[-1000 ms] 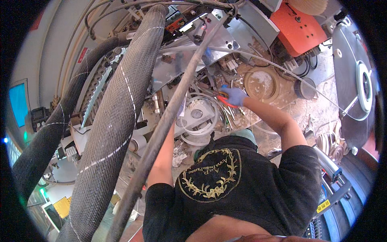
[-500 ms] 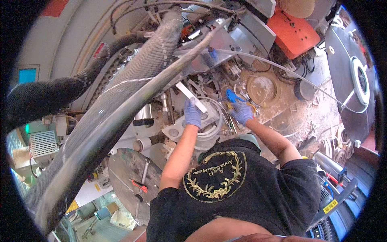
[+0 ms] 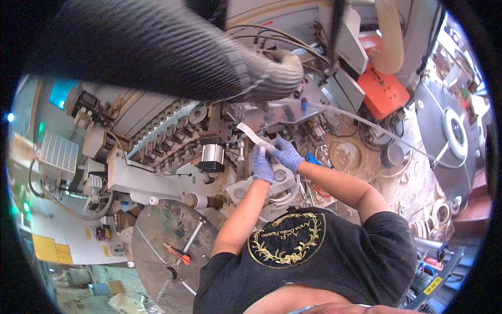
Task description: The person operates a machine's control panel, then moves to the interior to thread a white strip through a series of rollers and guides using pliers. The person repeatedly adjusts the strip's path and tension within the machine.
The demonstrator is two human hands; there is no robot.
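Note:
A flat white strip (image 3: 252, 136) slants up and to the left from my two gloved hands, above the machine. My left hand (image 3: 262, 166), in a purple-blue glove, closes on its lower part. Right beside it, my right hand (image 3: 287, 155) grips the strip's near end from the other side; its fingertips are partly hidden. A blue tool (image 3: 312, 158) lies just right of my right wrist, partly covered by it. Below my hands are a pale machine block (image 3: 280, 175) with round holes and loops of clear-white banding (image 3: 287, 194).
A thick grey ribbed hose (image 3: 172, 57) hangs across the upper left. At lower left stands a round reel plate (image 3: 149, 238) with an orange-handled tool (image 3: 179, 254) on it. An orange machine cover (image 3: 383, 91) and a dark reel (image 3: 444, 141) are to the right.
My right hand has left the blue tool and moved left onto the white strip, beside my left hand. The view has shifted, and the hose now crosses higher up.

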